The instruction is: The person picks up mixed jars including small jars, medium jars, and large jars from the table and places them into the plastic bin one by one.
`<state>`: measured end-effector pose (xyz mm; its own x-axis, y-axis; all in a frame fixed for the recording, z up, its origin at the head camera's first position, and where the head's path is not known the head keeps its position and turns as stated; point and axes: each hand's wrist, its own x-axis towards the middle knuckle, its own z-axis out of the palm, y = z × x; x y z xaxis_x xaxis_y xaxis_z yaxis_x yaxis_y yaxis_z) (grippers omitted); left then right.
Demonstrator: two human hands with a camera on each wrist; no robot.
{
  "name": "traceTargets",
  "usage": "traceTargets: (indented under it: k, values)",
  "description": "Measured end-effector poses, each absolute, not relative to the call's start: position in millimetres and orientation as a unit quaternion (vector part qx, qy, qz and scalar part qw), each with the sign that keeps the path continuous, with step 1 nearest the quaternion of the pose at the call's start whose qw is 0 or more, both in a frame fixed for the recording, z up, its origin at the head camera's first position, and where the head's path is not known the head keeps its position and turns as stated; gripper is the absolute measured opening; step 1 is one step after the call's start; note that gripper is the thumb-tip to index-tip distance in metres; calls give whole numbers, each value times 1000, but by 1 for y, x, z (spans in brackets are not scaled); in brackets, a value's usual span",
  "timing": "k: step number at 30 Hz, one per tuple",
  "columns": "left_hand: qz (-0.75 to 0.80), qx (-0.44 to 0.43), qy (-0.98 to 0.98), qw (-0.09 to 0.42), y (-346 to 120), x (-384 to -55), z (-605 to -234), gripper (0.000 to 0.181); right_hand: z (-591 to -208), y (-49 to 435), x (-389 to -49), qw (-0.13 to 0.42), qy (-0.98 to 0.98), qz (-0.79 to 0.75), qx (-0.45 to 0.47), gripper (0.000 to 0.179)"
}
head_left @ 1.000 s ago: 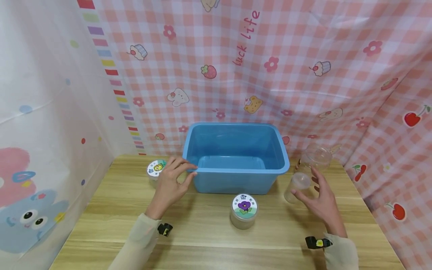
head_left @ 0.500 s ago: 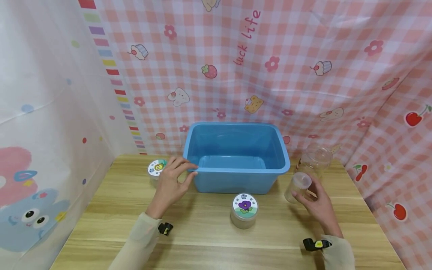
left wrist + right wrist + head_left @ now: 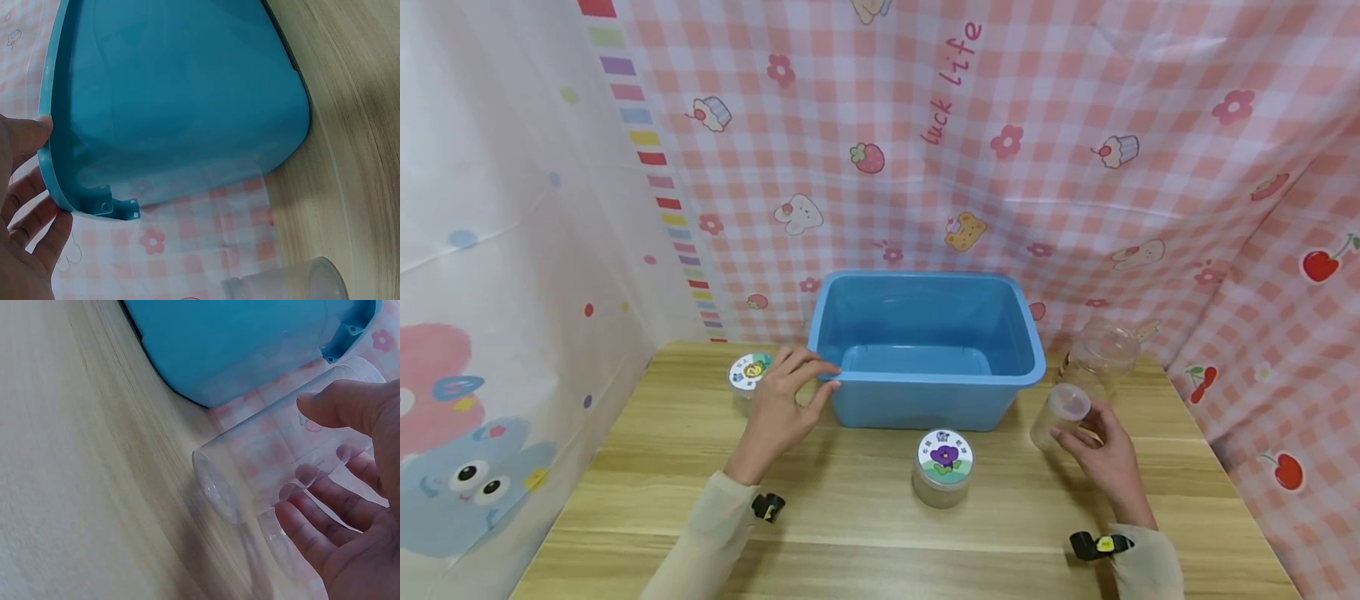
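Note:
A blue plastic bin (image 3: 925, 404) stands at the back middle of the table. My left hand (image 3: 781, 410) holds the front left corner of its rim between thumb and fingers. At the right, my right hand (image 3: 1108, 457) grips a clear cylindrical jar (image 3: 269, 447) with a frosted lid (image 3: 1070, 402). The thumb is on one side of the jar and the fingers are on the other. The jar is upright; I cannot tell whether its base touches the table. In the left wrist view, the fingers (image 3: 53, 240) meet the rim's corner.
A larger clear container (image 3: 1105, 350) stands behind the gripped jar. A jar with a purple flower lid (image 3: 943, 467) sits before the bin. Another jar with a yellow flower lid (image 3: 748, 372) is partly behind the left hand. A checkered cloth (image 3: 880, 200) hangs behind the table (image 3: 850, 533).
My right hand has moved slightly left and forward, and its fingers have closed round the clear jar. The left hand stays at the bin's rim.

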<state>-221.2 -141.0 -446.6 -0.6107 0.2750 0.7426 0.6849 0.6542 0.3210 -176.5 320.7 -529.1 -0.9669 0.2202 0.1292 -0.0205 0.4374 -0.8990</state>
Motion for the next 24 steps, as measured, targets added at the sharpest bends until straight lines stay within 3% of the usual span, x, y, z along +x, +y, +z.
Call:
traceTargets:
  k: [24]
  values:
    - [-309, -288, -842, 335, -141, -222, -446, 13, -508, 326, -173, 148, -837, 524, -44, 64]
